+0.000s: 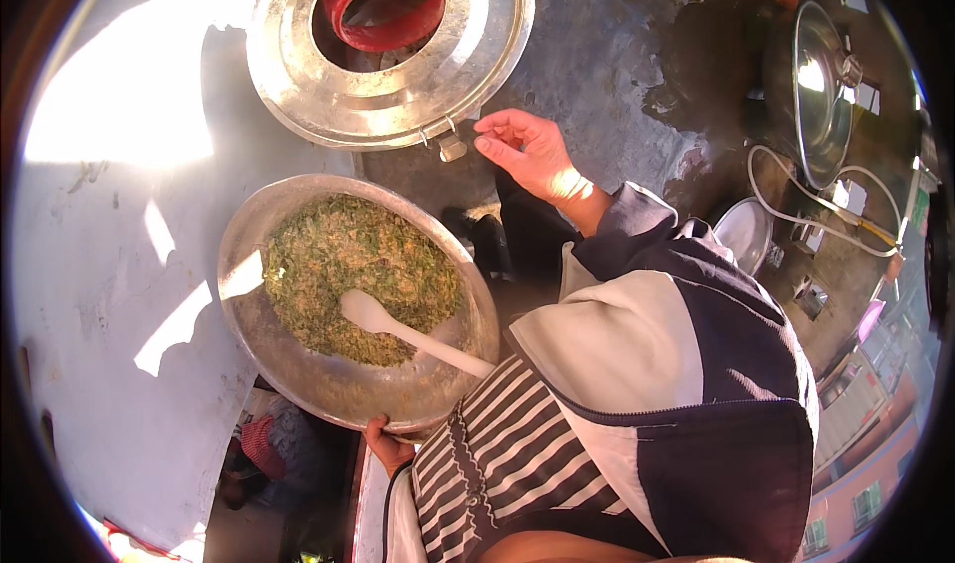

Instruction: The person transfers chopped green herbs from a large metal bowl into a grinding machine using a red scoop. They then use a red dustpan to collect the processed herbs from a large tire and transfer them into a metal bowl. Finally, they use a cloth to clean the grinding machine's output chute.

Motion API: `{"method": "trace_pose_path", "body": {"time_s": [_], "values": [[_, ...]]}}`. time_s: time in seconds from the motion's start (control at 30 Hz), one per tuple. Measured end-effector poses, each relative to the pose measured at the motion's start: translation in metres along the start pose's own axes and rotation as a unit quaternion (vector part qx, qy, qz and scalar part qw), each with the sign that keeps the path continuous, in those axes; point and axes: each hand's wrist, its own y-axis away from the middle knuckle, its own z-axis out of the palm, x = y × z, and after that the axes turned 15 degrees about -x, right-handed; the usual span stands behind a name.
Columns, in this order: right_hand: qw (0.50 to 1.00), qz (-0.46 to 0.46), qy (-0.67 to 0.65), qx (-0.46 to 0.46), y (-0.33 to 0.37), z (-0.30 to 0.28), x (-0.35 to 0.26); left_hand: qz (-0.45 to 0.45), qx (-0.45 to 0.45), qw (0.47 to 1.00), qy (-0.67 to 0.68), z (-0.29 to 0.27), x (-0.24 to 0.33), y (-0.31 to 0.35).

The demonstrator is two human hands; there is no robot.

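Observation:
A wide metal basin (398,396) holds a chopped green and yellowish food mix (363,265). A white spoon (366,312) lies with its head in the mix and its handle over the near rim toward my striped clothing. At the near left rim, my left hand (390,446) is closed around the basin's edge, its fingers partly hidden. My right hand (529,153) is raised with bent fingers and thumb apart, nothing visible in it. It is just right of the metal latch (453,147) on a round metal piece (398,100), apart from it. A red ring (383,38) sits in that piece's central opening.
A pale surface (109,265) with bright sun patches spreads on the left. On the grey floor at right are a large round metal pan (821,95), a smaller metal dish (744,233) and a pale hose (816,200). Below the basin, red checked cloth (261,449) shows in shadow.

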Motion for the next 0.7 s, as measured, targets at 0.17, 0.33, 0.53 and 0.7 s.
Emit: {"method": "trace_pose_path", "body": {"time_s": [0.17,0.33,0.53,0.7], "values": [[0.97,-0.04,0.226,0.087,-0.003,0.039,-0.008,-0.01,-0.025,1.0,0.002,-0.005,0.004,0.007],[0.886,-0.131,0.418,0.153,-0.007,0.052,-0.021,-0.014,-0.042,0.999,0.016,-0.012,0.007,0.015],[0.889,-0.159,0.41,0.13,0.013,0.054,-0.008,-0.036,-0.033,0.998,0.025,-0.006,0.012,0.025],[0.891,0.006,0.454,0.019,0.036,0.029,0.045,-0.031,-0.042,0.998,0.031,-0.029,0.007,0.007]]}}
